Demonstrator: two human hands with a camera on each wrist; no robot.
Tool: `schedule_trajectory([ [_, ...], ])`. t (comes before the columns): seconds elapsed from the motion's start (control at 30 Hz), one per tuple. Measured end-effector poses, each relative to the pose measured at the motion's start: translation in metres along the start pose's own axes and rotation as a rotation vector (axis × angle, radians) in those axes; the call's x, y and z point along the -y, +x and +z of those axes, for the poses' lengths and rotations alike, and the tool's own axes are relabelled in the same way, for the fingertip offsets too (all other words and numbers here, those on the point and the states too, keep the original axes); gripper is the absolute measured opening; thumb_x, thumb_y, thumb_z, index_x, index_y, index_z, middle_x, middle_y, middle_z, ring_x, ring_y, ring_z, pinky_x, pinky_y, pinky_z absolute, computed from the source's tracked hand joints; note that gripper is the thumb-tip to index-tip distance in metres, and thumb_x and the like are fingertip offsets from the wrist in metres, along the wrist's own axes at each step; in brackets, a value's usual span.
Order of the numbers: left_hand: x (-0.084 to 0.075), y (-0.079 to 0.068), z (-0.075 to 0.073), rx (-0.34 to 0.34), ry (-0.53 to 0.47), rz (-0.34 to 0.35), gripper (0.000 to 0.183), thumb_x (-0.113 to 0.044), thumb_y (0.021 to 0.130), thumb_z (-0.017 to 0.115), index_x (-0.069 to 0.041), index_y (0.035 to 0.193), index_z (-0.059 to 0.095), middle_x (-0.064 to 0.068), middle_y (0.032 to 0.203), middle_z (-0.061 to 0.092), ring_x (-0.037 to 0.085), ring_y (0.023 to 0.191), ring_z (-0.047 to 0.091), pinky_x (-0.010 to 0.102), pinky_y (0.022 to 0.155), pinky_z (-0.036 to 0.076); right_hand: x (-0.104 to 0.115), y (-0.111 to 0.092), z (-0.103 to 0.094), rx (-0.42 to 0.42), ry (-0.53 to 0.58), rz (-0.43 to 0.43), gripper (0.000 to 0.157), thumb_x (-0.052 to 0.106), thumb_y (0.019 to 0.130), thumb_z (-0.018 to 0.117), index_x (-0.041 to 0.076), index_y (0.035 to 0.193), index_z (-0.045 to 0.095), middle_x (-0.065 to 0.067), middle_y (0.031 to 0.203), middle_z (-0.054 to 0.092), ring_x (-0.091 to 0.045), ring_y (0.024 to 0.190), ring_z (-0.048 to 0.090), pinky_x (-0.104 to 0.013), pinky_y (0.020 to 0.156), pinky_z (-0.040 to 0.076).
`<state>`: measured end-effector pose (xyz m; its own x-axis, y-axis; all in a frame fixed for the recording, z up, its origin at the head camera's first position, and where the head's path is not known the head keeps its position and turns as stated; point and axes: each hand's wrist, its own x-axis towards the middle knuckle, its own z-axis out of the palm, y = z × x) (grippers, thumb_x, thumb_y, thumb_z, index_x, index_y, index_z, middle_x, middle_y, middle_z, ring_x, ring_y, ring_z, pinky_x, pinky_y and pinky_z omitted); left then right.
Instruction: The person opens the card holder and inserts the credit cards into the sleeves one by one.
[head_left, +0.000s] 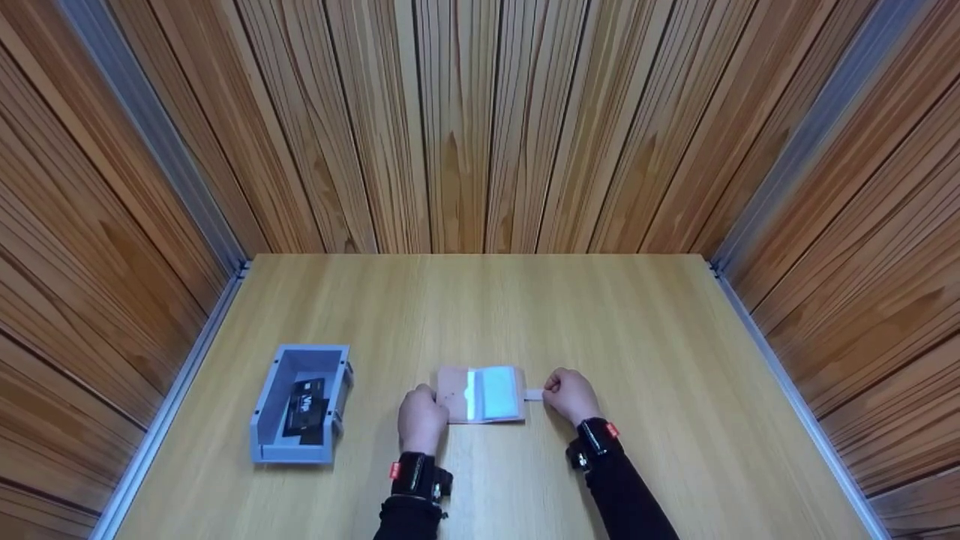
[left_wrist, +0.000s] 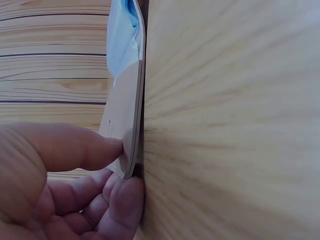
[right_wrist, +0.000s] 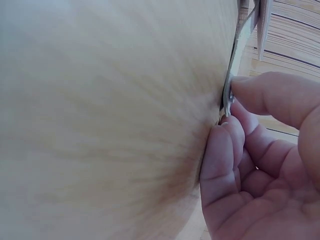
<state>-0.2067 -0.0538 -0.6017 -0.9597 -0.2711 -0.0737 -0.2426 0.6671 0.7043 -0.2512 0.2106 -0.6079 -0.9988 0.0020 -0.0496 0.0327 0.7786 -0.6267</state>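
A pale pink card wallet (head_left: 453, 384) lies spread open on the table, its bluish clear plastic sleeves (head_left: 499, 392) facing up. At its left edge, my left hand (head_left: 422, 421) pinches the cover between thumb and curled fingers. The left wrist view shows the thumb on top of the cover (left_wrist: 125, 100) and fingertips under its corner. From the wallet's right side a narrow strap (head_left: 533, 394) sticks out. My right hand (head_left: 574, 396) pinches the strap's end; in the right wrist view a small metal snap shows by the thumb on the strap (right_wrist: 240, 47).
A grey-blue plastic bin (head_left: 292, 454) stands on the table to the left, with black cards (head_left: 306, 405) inside, one lettered VIP. Wood-panelled walls (head_left: 457, 150) with metal edge rails (head_left: 787, 405) enclose the table (head_left: 480, 315) at the back and sides.
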Motion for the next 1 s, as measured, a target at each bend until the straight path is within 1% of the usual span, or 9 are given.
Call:
schedule_trajectory([
  [0.07,0.000,0.000,0.000,-0.003,0.004,-0.003,0.009,0.006,0.078,0.063,0.001,0.085,0.062,0.011,0.080,0.063,0.031,0.078,0.063,0.045,0.071,0.050,0.000,0.000,0.000,-0.002,-0.003,-0.008,0.009,0.000,0.078,0.070,0.005,0.078,0.062,-0.001,0.073,0.056,-0.018,0.069,0.053,-0.033,0.066,0.044],
  [0.27,0.000,0.000,0.000,0.008,-0.012,-0.027,0.014,0.006,0.076,0.065,0.002,0.089,0.063,0.011,0.084,0.065,0.030,0.081,0.063,0.045,0.074,0.050,0.002,-0.001,-0.001,0.023,0.002,0.022,0.009,0.001,0.080,0.070,0.005,0.080,0.062,-0.001,0.074,0.056,-0.018,0.070,0.053,-0.033,0.066,0.043],
  [0.43,0.001,-0.001,-0.001,-0.006,-0.023,-0.015,0.013,0.006,0.075,0.064,0.000,0.086,0.063,0.011,0.082,0.065,0.030,0.079,0.062,0.045,0.072,0.049,0.002,-0.001,-0.002,0.021,0.002,0.012,0.009,0.001,0.079,0.070,0.005,0.080,0.062,-0.002,0.074,0.056,-0.019,0.071,0.053,-0.034,0.067,0.044],
  [0.5,0.001,0.000,-0.002,-0.006,-0.027,-0.022,0.013,0.006,0.075,0.064,-0.001,0.086,0.063,0.010,0.082,0.064,0.029,0.079,0.062,0.044,0.072,0.049,0.002,-0.001,-0.002,0.021,0.004,0.003,0.009,0.001,0.079,0.070,0.005,0.080,0.062,-0.002,0.074,0.056,-0.019,0.071,0.053,-0.034,0.068,0.045],
  [0.67,0.004,0.001,-0.002,0.007,-0.042,-0.039,0.014,0.004,0.075,0.065,-0.001,0.087,0.062,0.009,0.083,0.064,0.029,0.079,0.061,0.044,0.073,0.049,0.002,-0.001,-0.002,0.034,0.011,0.022,0.010,0.000,0.079,0.070,0.006,0.079,0.062,-0.001,0.074,0.056,-0.018,0.071,0.054,-0.033,0.067,0.045],
  [0.87,0.005,0.001,-0.001,-0.007,-0.052,-0.031,0.015,0.005,0.073,0.066,0.000,0.088,0.063,0.010,0.083,0.064,0.029,0.079,0.061,0.044,0.074,0.049,0.006,0.001,-0.003,0.042,-0.023,0.038,0.009,0.003,0.080,0.070,0.006,0.077,0.062,-0.001,0.072,0.056,-0.018,0.069,0.053,-0.033,0.066,0.044],
  [1.0,0.005,0.001,-0.001,-0.005,-0.053,-0.028,0.015,0.003,0.074,0.066,0.000,0.089,0.063,0.011,0.084,0.065,0.030,0.080,0.061,0.045,0.074,0.049,0.010,0.001,-0.003,0.031,-0.087,0.029,0.010,0.006,0.082,0.071,0.008,0.077,0.063,0.000,0.072,0.057,-0.018,0.068,0.053,-0.034,0.064,0.044],
])
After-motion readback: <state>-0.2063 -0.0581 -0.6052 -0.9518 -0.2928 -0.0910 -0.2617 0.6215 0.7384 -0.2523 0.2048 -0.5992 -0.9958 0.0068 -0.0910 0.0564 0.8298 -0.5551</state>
